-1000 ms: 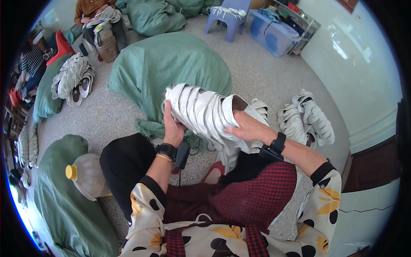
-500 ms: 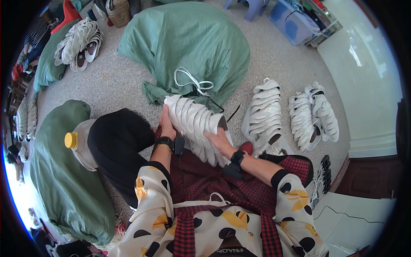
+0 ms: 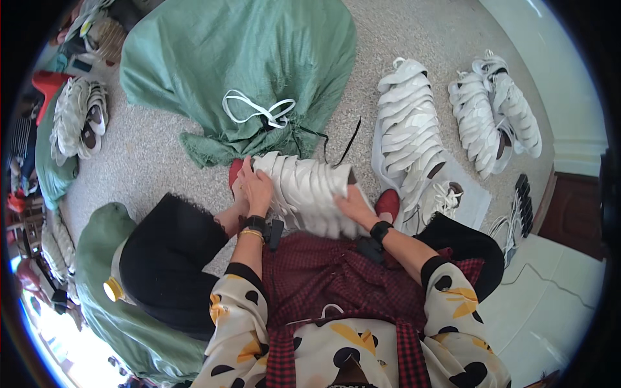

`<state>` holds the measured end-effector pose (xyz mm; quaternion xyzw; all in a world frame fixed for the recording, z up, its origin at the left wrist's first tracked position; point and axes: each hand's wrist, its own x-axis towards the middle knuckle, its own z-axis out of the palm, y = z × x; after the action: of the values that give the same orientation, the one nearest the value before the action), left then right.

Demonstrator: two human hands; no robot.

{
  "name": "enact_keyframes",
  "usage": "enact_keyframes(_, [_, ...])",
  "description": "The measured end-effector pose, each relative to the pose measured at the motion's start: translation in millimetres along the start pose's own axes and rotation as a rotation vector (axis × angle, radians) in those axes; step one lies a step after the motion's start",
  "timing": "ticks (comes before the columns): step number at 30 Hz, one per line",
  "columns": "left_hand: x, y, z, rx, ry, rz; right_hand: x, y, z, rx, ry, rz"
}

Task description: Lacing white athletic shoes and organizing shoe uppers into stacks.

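Between my hands, above my lap, lies a nested stack of white shoe uppers [image 3: 307, 191], running nearly level from left to right. My left hand [image 3: 256, 189] is closed on its left end, fingers over the top edge. The right end, where a brown lining shows, is gripped by my right hand [image 3: 356, 207]; its fingertips are partly hidden. Beyond the stack sits a big green sack [image 3: 239, 58], its neck tied with a white cord [image 3: 259, 108]. My red shoes [image 3: 388, 205] show at both sides of the stack.
On the floor to the right stand more stacks of white uppers [image 3: 411, 123], [image 3: 479, 123] one of them on a white sheet [image 3: 469, 194]. A black power strip [image 3: 522, 200] is by the wall. Another green sack [image 3: 129, 310] and a yellow-capped container [image 3: 113, 289] are at my left.
The stack of shoe uppers has turned from slanting down to the right to nearly level. Both hands still hold its ends. The whole view has shifted, with the big sack now further left.
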<state>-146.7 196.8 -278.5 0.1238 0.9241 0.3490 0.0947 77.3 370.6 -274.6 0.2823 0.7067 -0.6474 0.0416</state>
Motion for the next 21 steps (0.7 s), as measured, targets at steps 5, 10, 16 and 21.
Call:
enact_keyframes(5, [-5.2,-4.3,-16.0,0.031,-0.075,0.103,-3.8,12.0,-1.6,-0.343,0.256,-0.067])
enact_keyframes(10, [-15.9,-11.2,-19.5,0.012,0.014,0.276,-7.7,-20.5,37.0,-0.202,0.048,0.091])
enact_keyframes(16, [-17.5,-5.8,-12.7,0.133,0.072,0.298,-11.6,-25.6,31.4,0.442,0.143,0.451])
enact_keyframes(21, [43.2,2.5,-32.8,0.858,-0.217,0.436,16.1,-30.7,-32.5,-0.660,-0.308,0.242])
